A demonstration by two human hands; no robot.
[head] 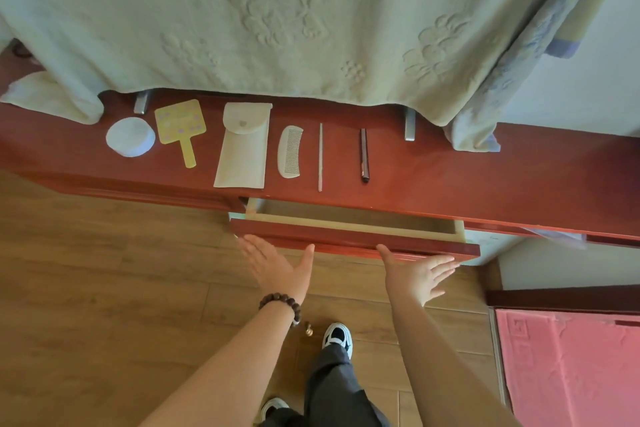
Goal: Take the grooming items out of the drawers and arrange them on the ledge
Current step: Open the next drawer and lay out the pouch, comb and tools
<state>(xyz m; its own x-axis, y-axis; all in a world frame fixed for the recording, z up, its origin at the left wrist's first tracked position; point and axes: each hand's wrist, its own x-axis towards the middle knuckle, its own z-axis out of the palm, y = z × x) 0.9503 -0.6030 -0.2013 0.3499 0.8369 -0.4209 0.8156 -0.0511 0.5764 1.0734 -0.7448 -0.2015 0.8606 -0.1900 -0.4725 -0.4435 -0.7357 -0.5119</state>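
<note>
On the ledge point(433, 166), jar point(130, 137), mirror point(180, 126), pouch point(242, 146), comb point(289, 152), stick point(320, 156) and pen point(364, 155) lie in a row. Nearer, left hand point(277, 267) and right hand point(417, 272), fingers released, press the seemingly empty drawer point(353, 242), likely closing it.

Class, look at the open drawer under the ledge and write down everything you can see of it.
The drawer is pulled partly out below the red-brown ledge. Its front is glossy reddish wood like the ledge; its inner walls look pale, unfinished wood. The part of its inside that shows holds nothing. The left hand and the right hand, both with straight fingers, are at its front panel.
</note>
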